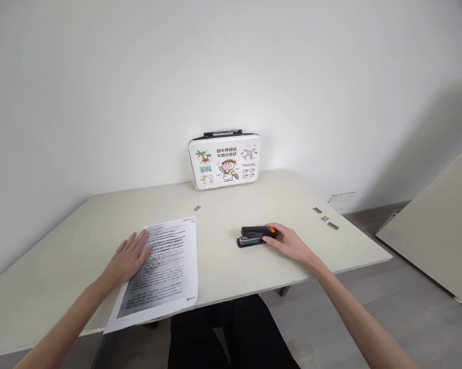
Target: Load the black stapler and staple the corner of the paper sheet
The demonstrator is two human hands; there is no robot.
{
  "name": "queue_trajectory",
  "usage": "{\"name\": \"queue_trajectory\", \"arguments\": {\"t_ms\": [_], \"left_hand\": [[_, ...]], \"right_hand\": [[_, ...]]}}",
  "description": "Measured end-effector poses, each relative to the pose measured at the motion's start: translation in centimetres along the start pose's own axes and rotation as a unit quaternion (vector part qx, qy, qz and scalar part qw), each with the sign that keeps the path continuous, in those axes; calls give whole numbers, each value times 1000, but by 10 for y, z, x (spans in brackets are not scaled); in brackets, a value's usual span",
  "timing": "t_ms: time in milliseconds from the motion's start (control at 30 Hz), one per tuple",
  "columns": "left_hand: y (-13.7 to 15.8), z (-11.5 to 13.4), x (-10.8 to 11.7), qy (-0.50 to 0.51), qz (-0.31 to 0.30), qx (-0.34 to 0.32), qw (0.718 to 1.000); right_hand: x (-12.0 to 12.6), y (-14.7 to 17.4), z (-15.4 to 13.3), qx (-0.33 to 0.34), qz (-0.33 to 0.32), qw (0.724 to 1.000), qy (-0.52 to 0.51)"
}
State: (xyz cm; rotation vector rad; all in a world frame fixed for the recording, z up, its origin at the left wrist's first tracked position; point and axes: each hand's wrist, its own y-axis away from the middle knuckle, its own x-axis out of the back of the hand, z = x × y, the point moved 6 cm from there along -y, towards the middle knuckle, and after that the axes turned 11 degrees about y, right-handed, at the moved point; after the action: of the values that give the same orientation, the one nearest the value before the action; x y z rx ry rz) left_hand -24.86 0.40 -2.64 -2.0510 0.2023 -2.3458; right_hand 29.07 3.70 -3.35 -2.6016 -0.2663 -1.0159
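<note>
My left hand [128, 259] lies flat with its fingers stretched out on the left edge of a printed sheet of paper [167, 264]. The paper rests near the table's front edge, and its lower left corner hangs over that edge. Whether it is one sheet or a stack I cannot tell. To the right, my right hand [288, 243] grips the rear end of a black stapler [253, 236] with an orange patch. The stapler sits on the tabletop, apart from the paper, its front end pointing left.
A white cartoon-printed case [226, 161] with a black handle leans upright against the wall at the back of the table [223, 210]. Strips of staples [333, 225] lie toward the right edge, and another small strip [197, 208] lies behind the paper. A pale panel [438, 225] stands at far right.
</note>
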Motion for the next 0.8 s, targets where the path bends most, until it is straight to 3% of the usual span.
{"name": "queue_trajectory", "arguments": {"t_ms": [100, 200, 433, 600, 800], "left_hand": [[0, 25, 17, -21, 59, -59, 996], [2, 69, 30, -15, 110, -133, 985], [3, 199, 14, 101, 40, -258, 960], [-13, 264, 2, 212, 30, -253, 943], [-39, 300, -13, 266, 24, -236, 934]], "right_hand": [[2, 0, -4, -1, -1, 1000, -28], [5, 0, -5, -16, 13, 999, -47], [5, -3, -1, -20, 30, 998, -44], [7, -3, -4, -22, 38, 998, -38], [6, -7, -1, -13, 34, 998, -43]]}}
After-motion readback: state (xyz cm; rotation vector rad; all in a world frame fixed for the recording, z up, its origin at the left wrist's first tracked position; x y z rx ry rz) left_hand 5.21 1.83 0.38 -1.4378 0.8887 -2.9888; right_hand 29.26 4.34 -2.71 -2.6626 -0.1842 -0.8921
